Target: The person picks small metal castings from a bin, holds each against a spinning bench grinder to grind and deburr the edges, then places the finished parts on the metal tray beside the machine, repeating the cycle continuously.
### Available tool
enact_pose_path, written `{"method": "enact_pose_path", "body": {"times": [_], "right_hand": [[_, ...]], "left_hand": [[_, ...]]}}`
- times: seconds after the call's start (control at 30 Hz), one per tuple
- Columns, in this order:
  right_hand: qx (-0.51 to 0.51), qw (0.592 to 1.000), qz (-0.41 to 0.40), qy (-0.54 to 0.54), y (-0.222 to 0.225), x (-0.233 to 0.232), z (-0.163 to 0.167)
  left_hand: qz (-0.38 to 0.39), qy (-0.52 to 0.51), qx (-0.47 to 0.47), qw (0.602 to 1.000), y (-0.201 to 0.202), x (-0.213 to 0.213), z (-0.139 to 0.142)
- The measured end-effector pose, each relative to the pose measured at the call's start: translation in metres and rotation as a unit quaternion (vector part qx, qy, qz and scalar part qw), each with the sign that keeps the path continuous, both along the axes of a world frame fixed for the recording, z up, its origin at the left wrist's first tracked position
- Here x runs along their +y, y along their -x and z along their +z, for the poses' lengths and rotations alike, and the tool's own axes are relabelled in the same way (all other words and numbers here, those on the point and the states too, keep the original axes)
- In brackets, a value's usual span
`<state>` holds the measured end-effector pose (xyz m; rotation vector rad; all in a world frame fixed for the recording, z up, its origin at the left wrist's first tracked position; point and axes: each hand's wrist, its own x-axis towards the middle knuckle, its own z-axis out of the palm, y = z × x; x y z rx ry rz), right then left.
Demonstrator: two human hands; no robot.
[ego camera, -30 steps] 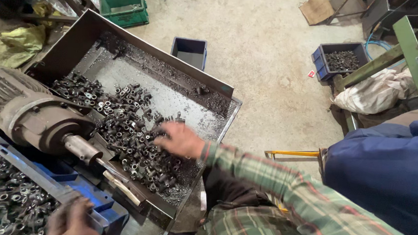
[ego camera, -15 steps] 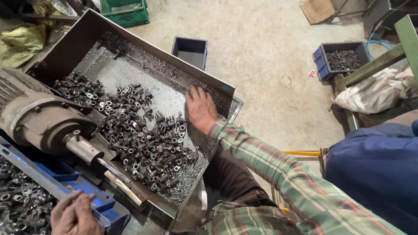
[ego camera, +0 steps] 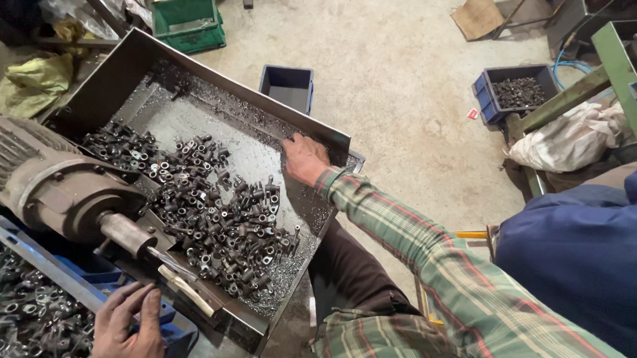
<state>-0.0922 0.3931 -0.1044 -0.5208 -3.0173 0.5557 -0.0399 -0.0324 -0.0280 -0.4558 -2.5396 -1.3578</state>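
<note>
A slanted steel tray (ego camera: 128, 60) holds a heap of several small dark metal parts (ego camera: 222, 217) amid grey swarf. My right hand (ego camera: 305, 160), in a plaid sleeve, rests palm down on the tray floor by its right wall, beyond the heap, with nothing seen in it. My left hand (ego camera: 129, 329) lies at the bottom edge with fingers apart, on the rim of a blue crate (ego camera: 173, 324). It is just below the pale tool (ego camera: 185, 288) at the tip of the motor's spindle (ego camera: 123, 233). The grey motor (ego camera: 35, 179) sits at the left.
A second bin of dark parts (ego camera: 6, 315) is at the bottom left. On the concrete floor stand a small blue box (ego camera: 288, 87), a green crate (ego camera: 189, 21) and a blue crate of parts (ego camera: 515, 91). A person in blue (ego camera: 583, 251) is close on the right.
My right hand has left the heap and moved up and right to the tray's far wall. My left hand has come further into view at the bottom.
</note>
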Motion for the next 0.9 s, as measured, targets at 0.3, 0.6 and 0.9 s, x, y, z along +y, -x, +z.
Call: {"method": "enact_pose_path", "body": {"times": [0.3, 0.6, 0.9], "right_hand": [[0.146, 0.979, -0.02, 0.138, -0.004, -0.017, -0.005], [0.055, 0.787, 0.134, 0.599, -0.06, -0.115, 0.053], [0.026, 0.767, 0.213, 0.605, -0.069, -0.175, 0.049]], "left_hand": [[-0.046, 0.063, 0.083, 0.993, 0.002, 0.007, 0.009], [-0.059, 0.079, 0.037, 0.994, -0.002, 0.02, 0.016], [-0.069, 0.177, -0.019, 0.982, 0.0, 0.021, 0.02]]}}
